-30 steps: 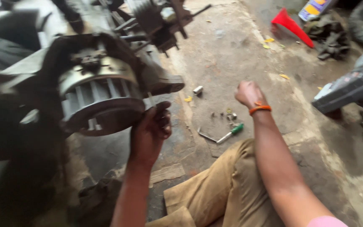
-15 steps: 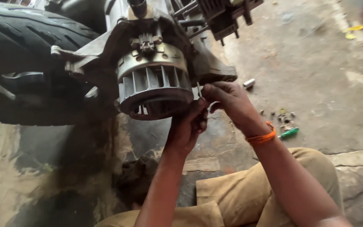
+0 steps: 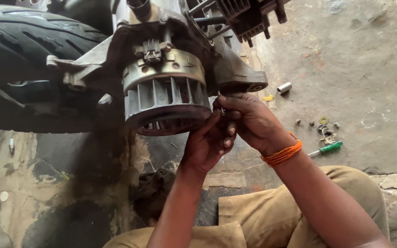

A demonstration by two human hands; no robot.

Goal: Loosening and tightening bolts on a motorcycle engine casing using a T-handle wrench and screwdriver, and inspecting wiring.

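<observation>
I am looking down at a black rubber tyre (image 3: 28, 41) lying at the far left, its tread cut in shallow curved grooves and its sidewall dusty. Just right of it, a grey cast-metal engine casing (image 3: 235, 73) is hanging over the floor, and a round, finned metal cooling fan (image 3: 166, 94) is sitting on its face, dull silver with straight upright vanes and a flared lower rim. My left hand (image 3: 207, 144) is reaching up from below, fingers half curled, with the thumb and forefinger touching the fan's lower right rim. My right hand (image 3: 251, 121), with an orange thread band (image 3: 282, 154) round its wrist, is meeting it from the right, fingertips pinched close together on something small and pale against the casing's edge; I cannot tell what it is. Below the hands, a dark crumpled rag (image 3: 155, 188) is lying on the stained, cracked concrete floor (image 3: 368, 55). Farther right, a short metal sleeve (image 3: 284, 87) is lying alone, and a scatter of small nuts and washers (image 3: 323, 126) is resting just above a green-handled screwdriver (image 3: 326, 148).
</observation>
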